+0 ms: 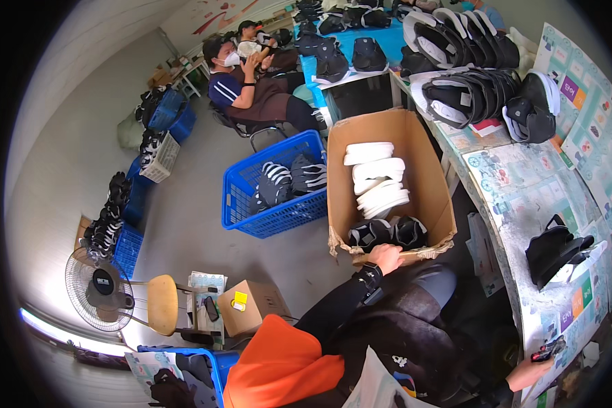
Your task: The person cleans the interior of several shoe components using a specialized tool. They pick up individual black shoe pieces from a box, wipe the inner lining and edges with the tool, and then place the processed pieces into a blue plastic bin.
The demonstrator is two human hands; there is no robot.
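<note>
My left hand (386,258) is closed over the torn near rim of a large open cardboard box (338,170). Inside the box, white shoe soles (379,170) are stacked in a column, with two black shoes (409,232) at the near end by my fingers. At the lower right, my right hand (528,374) is at the edge of the worktable (503,204), its fingers on a small red-and-black object (548,350), too small to name exactly. Farther along the table lies a black shoe upper (554,253) with a white piece beside it.
White-soled black shoes (466,95) are lined up at the table's far end. A blue basket (234,211) of shoes adjoins the box. To the left stand a fan (102,285), a wooden chair (162,304) and a small carton (255,309). Beyond, a seated person (251,95) wears an apron.
</note>
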